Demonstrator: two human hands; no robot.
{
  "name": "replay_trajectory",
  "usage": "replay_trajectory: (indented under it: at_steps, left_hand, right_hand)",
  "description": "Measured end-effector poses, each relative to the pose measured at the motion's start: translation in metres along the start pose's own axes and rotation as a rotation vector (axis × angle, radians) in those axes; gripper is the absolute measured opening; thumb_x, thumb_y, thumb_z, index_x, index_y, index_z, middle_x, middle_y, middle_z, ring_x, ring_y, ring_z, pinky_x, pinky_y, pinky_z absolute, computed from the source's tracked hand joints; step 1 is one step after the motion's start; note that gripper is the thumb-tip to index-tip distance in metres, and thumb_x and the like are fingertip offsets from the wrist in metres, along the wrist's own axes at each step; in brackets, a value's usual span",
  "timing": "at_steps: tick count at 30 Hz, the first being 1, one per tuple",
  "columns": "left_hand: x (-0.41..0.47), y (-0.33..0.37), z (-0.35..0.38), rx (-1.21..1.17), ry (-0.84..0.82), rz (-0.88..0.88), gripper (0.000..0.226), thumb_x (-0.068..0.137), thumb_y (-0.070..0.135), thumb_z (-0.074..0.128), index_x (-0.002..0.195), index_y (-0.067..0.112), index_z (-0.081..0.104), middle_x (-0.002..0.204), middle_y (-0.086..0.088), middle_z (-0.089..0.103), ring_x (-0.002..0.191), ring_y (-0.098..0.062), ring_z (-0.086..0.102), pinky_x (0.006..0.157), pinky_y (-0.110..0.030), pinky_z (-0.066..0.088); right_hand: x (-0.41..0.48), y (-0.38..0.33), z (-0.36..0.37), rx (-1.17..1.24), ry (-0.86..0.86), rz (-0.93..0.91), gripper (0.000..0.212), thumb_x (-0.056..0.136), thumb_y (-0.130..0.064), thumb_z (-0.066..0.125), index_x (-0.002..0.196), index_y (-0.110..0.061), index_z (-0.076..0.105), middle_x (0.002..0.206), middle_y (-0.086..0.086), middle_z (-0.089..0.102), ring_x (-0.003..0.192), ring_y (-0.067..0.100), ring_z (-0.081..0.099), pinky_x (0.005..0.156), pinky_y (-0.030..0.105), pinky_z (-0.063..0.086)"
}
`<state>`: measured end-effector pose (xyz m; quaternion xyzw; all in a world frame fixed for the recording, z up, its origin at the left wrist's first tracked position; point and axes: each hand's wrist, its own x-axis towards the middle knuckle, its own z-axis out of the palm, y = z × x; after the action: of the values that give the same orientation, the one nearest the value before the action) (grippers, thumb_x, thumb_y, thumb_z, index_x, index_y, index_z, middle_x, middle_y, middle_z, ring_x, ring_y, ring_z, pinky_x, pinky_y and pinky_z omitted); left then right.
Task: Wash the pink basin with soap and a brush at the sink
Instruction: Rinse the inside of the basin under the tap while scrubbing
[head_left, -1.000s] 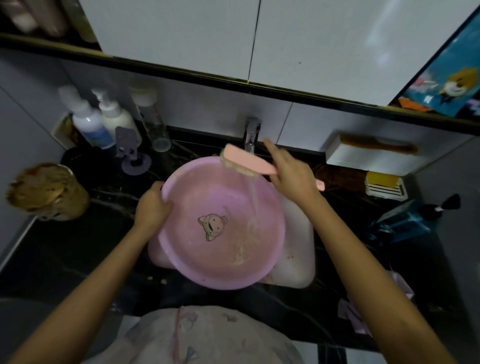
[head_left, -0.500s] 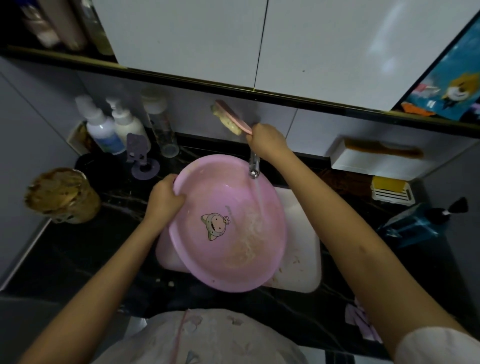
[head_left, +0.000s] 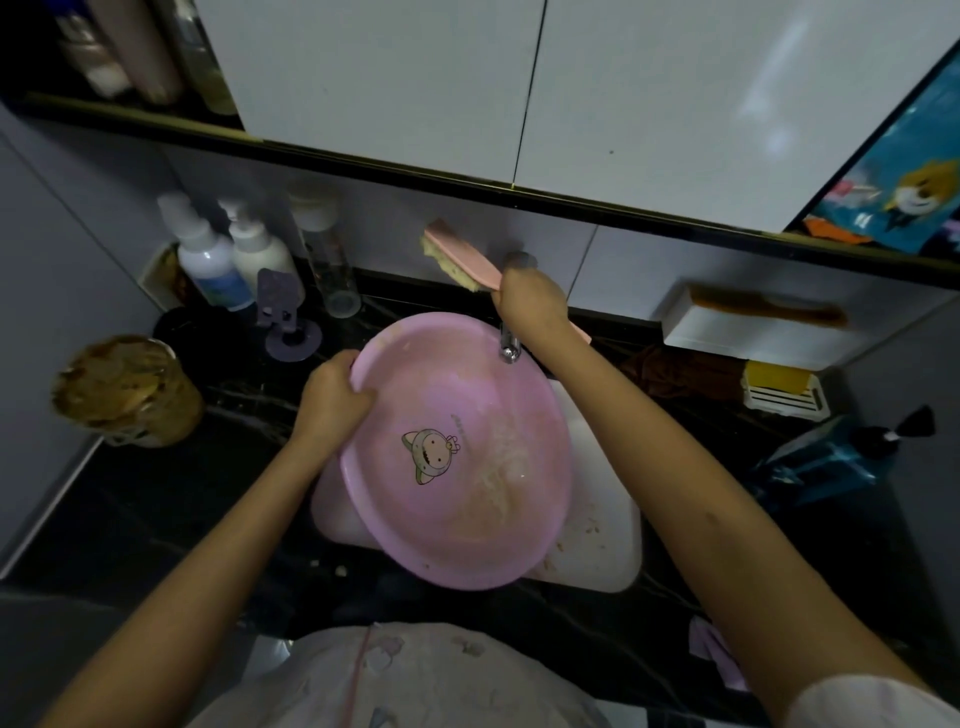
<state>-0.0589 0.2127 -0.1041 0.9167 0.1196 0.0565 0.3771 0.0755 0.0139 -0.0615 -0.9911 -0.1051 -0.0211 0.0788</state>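
The pink basin (head_left: 457, 499), with a cartoon face printed on its bottom, is tilted over the white sink (head_left: 602, 530). My left hand (head_left: 332, 395) grips its left rim. Soapy streaks run down the basin's right inside. My right hand (head_left: 530, 301) holds the pink scrub brush (head_left: 462, 260) by its handle, raised above the basin by the tap (head_left: 509, 345), bristles facing down-left. The brush does not touch the basin. Whether water is running from the tap is unclear.
Two pump bottles (head_left: 208, 260) and a clear bottle (head_left: 327, 260) stand at the back left beside a purple holder (head_left: 285, 317). A brown-stained container (head_left: 124, 389) sits at far left. A soap dish with yellow soap (head_left: 779, 387) and a white box (head_left: 748, 327) are at right.
My right hand lifted the brush off the basin's far rim and up to the tap. The basin tilted more upright in my left hand.
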Motion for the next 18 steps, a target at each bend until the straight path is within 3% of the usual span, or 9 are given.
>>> replay_trajectory:
  at_steps: [12,18]
  left_hand:
    - [0.000,0.000,-0.002,-0.029,-0.020,-0.002,0.040,0.073,-0.007,0.057,0.112,-0.001,0.060,0.093,-0.014,0.061,0.079,-0.021,0.052,0.067,-0.028,0.038]
    - [0.000,0.004,-0.003,-0.056,-0.014,0.020,0.038,0.073,-0.009,0.057,0.110,-0.003,0.061,0.088,-0.008,0.057,0.078,-0.020,0.052,0.057,-0.013,0.034]
  right_hand:
    - [0.011,0.001,-0.015,0.124,-0.120,0.048,0.024,0.094,-0.011,0.043,0.109,0.002,0.058,0.096,0.015,0.059,0.074,0.023,0.048,0.061,0.029,0.034]
    - [0.013,0.001,-0.019,0.122,-0.149,0.046,0.024,0.093,-0.010,0.043,0.106,0.002,0.059,0.098,0.016,0.062,0.073,0.023,0.048,0.060,0.028,0.033]
